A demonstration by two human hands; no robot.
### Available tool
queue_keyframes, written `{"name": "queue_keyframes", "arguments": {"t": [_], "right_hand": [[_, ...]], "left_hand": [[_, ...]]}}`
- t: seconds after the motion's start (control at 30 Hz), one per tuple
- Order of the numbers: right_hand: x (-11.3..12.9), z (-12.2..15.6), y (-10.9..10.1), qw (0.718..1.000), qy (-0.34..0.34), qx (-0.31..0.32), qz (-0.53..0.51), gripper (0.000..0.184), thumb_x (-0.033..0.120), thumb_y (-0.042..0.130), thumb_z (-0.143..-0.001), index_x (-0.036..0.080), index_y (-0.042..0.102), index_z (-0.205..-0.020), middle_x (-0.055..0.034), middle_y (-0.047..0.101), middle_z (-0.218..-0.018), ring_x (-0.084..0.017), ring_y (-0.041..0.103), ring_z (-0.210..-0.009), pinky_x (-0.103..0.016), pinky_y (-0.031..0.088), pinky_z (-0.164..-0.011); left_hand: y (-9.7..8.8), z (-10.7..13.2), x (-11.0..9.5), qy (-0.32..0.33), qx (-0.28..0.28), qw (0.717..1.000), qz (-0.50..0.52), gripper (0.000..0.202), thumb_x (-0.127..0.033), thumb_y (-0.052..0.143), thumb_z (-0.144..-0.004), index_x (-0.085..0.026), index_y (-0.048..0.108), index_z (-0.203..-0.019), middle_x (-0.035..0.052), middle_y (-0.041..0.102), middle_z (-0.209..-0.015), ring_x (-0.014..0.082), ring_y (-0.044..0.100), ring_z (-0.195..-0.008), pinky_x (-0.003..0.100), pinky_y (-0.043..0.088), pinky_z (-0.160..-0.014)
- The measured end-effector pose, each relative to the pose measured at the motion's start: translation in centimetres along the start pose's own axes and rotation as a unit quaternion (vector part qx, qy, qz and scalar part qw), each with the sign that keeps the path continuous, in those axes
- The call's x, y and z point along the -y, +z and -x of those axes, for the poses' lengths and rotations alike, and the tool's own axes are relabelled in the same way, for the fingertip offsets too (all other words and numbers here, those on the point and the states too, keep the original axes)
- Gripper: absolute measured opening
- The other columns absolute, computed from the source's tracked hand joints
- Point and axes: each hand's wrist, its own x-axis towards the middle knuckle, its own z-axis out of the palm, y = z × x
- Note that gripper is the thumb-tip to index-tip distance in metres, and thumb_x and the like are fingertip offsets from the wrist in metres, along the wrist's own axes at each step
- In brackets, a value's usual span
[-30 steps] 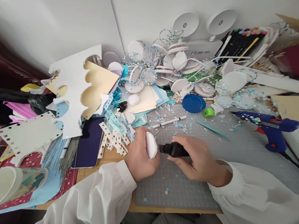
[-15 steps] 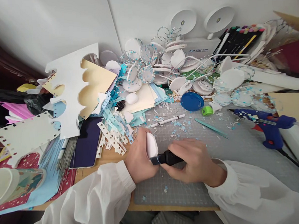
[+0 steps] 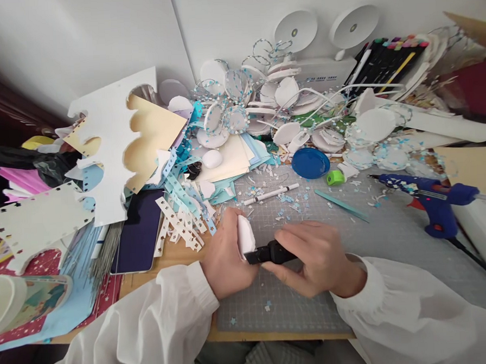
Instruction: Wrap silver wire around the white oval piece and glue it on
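Note:
My left hand (image 3: 224, 256) is closed around a white foam piece (image 3: 245, 237), held on edge over the grey cutting mat (image 3: 314, 303). My right hand (image 3: 312, 257) grips a black knife-like tool (image 3: 267, 254) whose front end touches the lower edge of the foam piece. Both hands are close together near the mat's front left part. White sleeves cover both forearms.
A blue glue gun (image 3: 431, 196) lies at the right with its cord. A white pen (image 3: 271, 194), blue lid (image 3: 310, 162), green sharpener (image 3: 334, 178) and teal strip (image 3: 342, 205) lie beyond the hands. Heaps of white foam discs, paper strips and card sheets (image 3: 114, 140) crowd the back and left.
The black tool has moved left until its tip meets the foam piece's lower edge. My left hand stays closed on the foam. The view has shifted slightly.

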Motion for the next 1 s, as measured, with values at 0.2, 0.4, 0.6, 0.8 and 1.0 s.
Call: {"name": "queue_keyframes", "arguments": {"t": [0.2,0.4,0.6,0.8,1.0], "right_hand": [[0.4,-0.2,-0.1,1.0,-0.008,0.001,0.01,0.032,0.044,0.051,-0.088,0.019,0.052,-0.067,-0.0006,0.051,-0.053,-0.014,0.044,-0.047,-0.03,0.028,-0.048],[-0.1,0.0,-0.4,0.999,-0.007,-0.017,0.028,0.031,0.045,0.052,-0.087,0.02,0.053,-0.069,-0.0005,0.051,-0.054,-0.014,0.044,-0.048,-0.03,0.029,-0.049],[0.5,-0.3,-0.5,0.999,-0.016,-0.016,0.045,0.032,0.044,0.052,-0.087,0.019,0.053,-0.067,-0.0011,0.051,-0.052,-0.015,0.044,-0.047,-0.031,0.029,-0.048],[0.6,-0.2,-0.4,0.998,-0.004,-0.026,0.052,0.029,0.043,0.053,-0.086,0.02,0.053,-0.067,-0.0008,0.052,-0.052,-0.015,0.044,-0.048,-0.031,0.028,-0.048],[-0.4,0.1,-0.8,0.997,0.034,-0.051,0.04,0.025,0.04,0.056,-0.085,0.02,0.054,-0.07,-0.0009,0.054,-0.053,-0.015,0.048,-0.048,-0.03,0.029,-0.048]], "left_hand": [[0.3,0.1,0.1,0.011,0.006,1.0,-0.017,0.045,-0.01,0.056,-0.055,-0.022,0.031,-0.091,-0.0061,0.035,-0.068,0.0116,0.034,-0.056,0.026,0.021,-0.053],[0.1,0.0,-0.2,0.027,0.009,1.0,-0.003,0.042,-0.009,0.055,-0.058,-0.022,0.031,-0.089,-0.0063,0.036,-0.066,0.0118,0.035,-0.054,0.026,0.022,-0.05],[0.3,0.1,-0.1,0.042,0.016,0.999,0.011,0.041,-0.007,0.053,-0.059,-0.023,0.027,-0.085,-0.0072,0.033,-0.063,0.0117,0.033,-0.051,0.026,0.018,-0.048],[0.4,-0.1,-0.2,0.023,0.015,1.0,0.0,0.043,-0.007,0.054,-0.057,-0.023,0.028,-0.087,-0.0067,0.035,-0.064,0.0121,0.034,-0.053,0.026,0.018,-0.049],[0.5,0.4,-0.2,0.012,0.034,0.999,0.006,0.041,-0.007,0.05,-0.056,-0.023,0.028,-0.087,-0.005,0.035,-0.068,0.0139,0.036,-0.058,0.027,0.022,-0.053]]}}
